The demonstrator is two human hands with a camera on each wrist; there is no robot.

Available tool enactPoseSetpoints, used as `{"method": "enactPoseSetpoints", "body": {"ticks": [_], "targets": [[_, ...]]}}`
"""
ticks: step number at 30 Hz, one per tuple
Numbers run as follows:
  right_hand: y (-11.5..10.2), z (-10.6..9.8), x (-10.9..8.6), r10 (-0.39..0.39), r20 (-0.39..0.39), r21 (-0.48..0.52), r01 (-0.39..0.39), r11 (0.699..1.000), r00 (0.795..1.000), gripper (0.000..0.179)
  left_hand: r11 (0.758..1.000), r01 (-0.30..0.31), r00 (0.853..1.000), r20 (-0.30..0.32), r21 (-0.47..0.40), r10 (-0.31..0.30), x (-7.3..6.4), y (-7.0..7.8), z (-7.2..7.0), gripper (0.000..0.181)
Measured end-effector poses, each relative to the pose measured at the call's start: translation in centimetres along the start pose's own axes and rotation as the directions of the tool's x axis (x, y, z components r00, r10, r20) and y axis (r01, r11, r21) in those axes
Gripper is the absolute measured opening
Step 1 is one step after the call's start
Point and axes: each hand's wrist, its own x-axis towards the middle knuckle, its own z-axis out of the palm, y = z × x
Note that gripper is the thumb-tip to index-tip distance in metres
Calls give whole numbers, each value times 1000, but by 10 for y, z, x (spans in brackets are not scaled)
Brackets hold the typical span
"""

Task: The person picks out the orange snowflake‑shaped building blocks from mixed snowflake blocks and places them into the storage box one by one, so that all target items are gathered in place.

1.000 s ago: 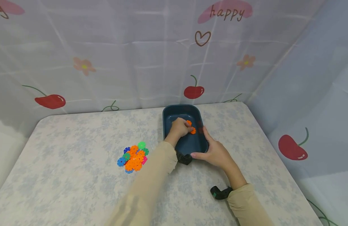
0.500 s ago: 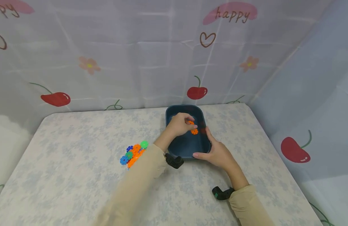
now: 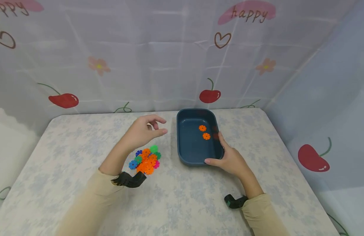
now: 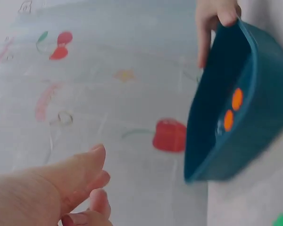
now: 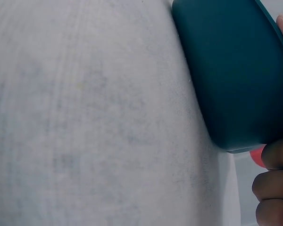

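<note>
Two discs [image 3: 206, 136] in tray [image 3: 191, 147], curtain [image 3: 167, 80] behind (right hand [image 3: 232, 160] gripping tray); left hand [image 3: 141, 131] loose.

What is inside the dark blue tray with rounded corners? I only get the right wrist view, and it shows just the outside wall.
Observer: Two flat orange flower-shaped pieces lie on the floor of the dark blue tray.
Visitor: Are there more like that anywhere?
Observer: Yes, a multicoloured heap of similar pieces, mostly orange with some green, blue and pink, lies left of the tray on the pale, blue-grey mottled table.
Visitor: And is anything being carried over?
Observer: Nothing that I can see: the person's left grip, a bare hand, is beside the tray without touching it, and nothing shows in it.
</note>
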Motion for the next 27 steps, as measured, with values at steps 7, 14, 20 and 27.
{"method": "enactPoseSetpoints", "body": {"ticks": [7, 14, 20, 27], "targets": [[0, -1, -1, -1, 9, 9, 1, 1000, 1000, 127, 995, 102, 994, -48, 22, -101, -22, -59, -17, 33], [-1, -1, -1, -6, 9, 7, 6, 1000, 1000, 126, 982, 168, 984, 37, 80, -172, -37, -103, -4, 39], [1, 0, -1, 2, 10, 2, -2, 1000, 1000, 126, 981, 127, 984, 103, 147, -143, -46, -119, 11, 36], [1, 0, -1, 4, 11, 2, -4, 1000, 1000, 127, 982, 104, 992, 49, 157, -113, -44, -127, 24, 35]]}}
